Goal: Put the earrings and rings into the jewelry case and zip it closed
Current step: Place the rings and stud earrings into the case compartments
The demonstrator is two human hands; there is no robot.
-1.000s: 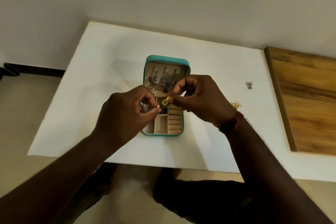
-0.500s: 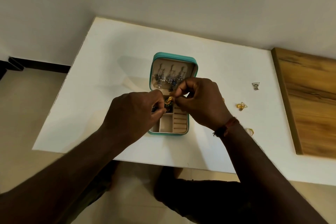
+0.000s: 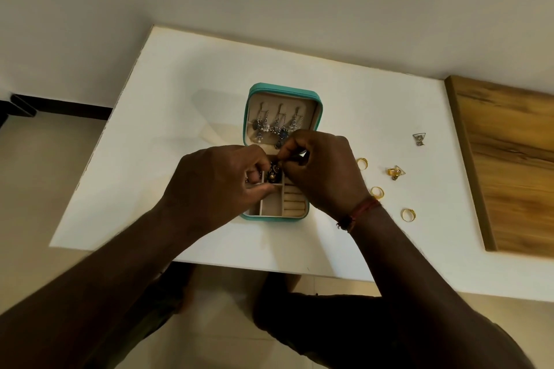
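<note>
Leftmost, a broad stretch of white desk (image 3: 144, 165) runs from its slanting left edge to the jewelry case (image 3: 269, 218), giving the most room on that side. The left hand (image 3: 215, 186) reaches in over the case's near-left part. Its fingers are curled above the upper-left compartment, with the thumb lying along a divider. I cannot tell whether they grip anything.

The case lies open with its long axis pointing away from the person. The lid stands up at the far end, the tray is nearer, and the tray's front edge is close to the desk's near edge. Silver drop earrings (image 3: 278, 126) hang in a row inside the lid, pointing down toward the tray. A dark earring (image 3: 273, 174) sits in an upper tray compartment between the two hands, its length running far to near.

The right hand (image 3: 326, 171) covers the tray's upper-right corner, and its fingers pinch together at the top of the dark earring. A red thread band (image 3: 359, 211) circles that wrist.

Just beside this hand lies a gold ring (image 3: 362, 163), and two more rings (image 3: 376, 192) (image 3: 408, 214) lie nearer the front. A gold triangular piece (image 3: 395, 172) sits among them, and a silver triangular earring (image 3: 419, 139) lies farther back. A wooden board (image 3: 515, 165) bounds the desk on the right.
</note>
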